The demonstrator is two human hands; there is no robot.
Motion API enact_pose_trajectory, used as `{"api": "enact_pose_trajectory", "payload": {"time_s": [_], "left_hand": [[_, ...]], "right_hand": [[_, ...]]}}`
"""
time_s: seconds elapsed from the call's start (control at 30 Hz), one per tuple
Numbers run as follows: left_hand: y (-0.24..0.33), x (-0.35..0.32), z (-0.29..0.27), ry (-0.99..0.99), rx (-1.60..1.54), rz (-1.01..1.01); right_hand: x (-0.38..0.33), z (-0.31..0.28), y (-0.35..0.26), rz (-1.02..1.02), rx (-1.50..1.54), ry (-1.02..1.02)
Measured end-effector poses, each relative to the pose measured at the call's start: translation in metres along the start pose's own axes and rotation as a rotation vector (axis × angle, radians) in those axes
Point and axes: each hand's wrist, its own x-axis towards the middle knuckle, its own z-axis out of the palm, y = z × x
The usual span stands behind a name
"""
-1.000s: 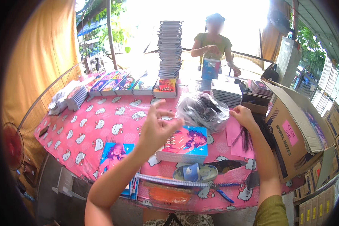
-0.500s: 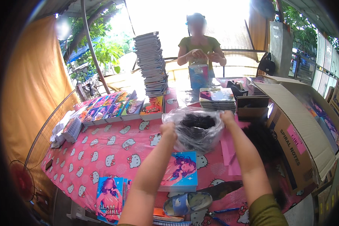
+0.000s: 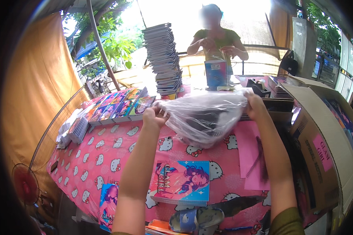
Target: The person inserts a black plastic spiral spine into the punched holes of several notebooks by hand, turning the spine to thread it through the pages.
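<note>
Between my two hands hangs a clear plastic bag (image 3: 208,121), its rim stretched wide above the table. A dark mass shows blurred through the film, the black binding coils inside. My left hand (image 3: 156,116) is closed on the bag's left edge, and my right hand (image 3: 255,105) grips its right edge. Nearer to me lies a small stack of spiral notebooks (image 3: 182,182) with a pink and blue cover. Another notebook (image 3: 108,205) rests left of it, partly hidden by my left forearm. Loose black coils (image 3: 257,160) lie on pink sheets (image 3: 245,147) below my right hand.
Notebooks (image 3: 117,105) cover the table's far left, beside a tall notebook stack (image 3: 162,58). Across the table, a person (image 3: 215,43) holds both hands above an upright blue notebook (image 3: 215,74). An open cardboard box (image 3: 313,156) stands right. A blue-banded, slipper-like object (image 3: 196,219) lies near me.
The bag has been lifted and its rim pulled wider, so its opening with the coils no longer shows. My hands have moved farther apart and up. The view has shifted slightly.
</note>
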Motion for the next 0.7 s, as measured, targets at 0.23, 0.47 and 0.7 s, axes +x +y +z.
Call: {"api": "enact_pose_trajectory", "payload": {"time_s": [0.23,0.47,0.7], "left_hand": [[-0.023,0.042,-0.043,0.037,-0.342,-0.205],[-0.074,-0.012,-0.03,0.115,0.717,-0.072],[-0.063,0.004,-0.011,-0.002,0.033,-0.323]], "right_hand": [[-0.032,-0.08,0.025,0.242,0.105,0.077],[-0.04,-0.05,0.025,0.191,0.154,0.095],[-0.01,-0.046,0.04,0.234,0.677,0.433]]}}
